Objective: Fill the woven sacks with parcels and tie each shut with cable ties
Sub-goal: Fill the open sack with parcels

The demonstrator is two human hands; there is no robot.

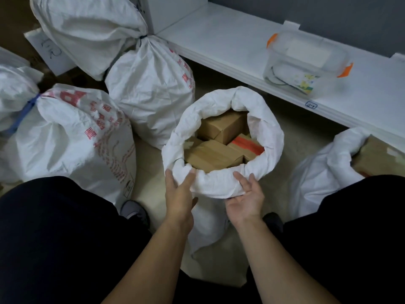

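An open white woven sack point(269, 137) stands between my knees, its top rolled down into a thick rim. Inside lie several brown cardboard parcels point(214, 154), one with an orange-red stripe point(247, 144). My left hand point(180, 189) rests on the near left of the rolled rim, thumb on top and fingers apart. My right hand point(246, 194) lies palm up under the near right of the rim, fingers spread, not closed on it.
Three tied sacks stand at the left: one with a blue tie point(72, 137), one with red print point(151, 88) and one behind point(87, 29). Another open sack with a parcel point(328, 170) sits at the right. A clear box with orange clips point(306, 62) rests on a white shelf point(219, 38).
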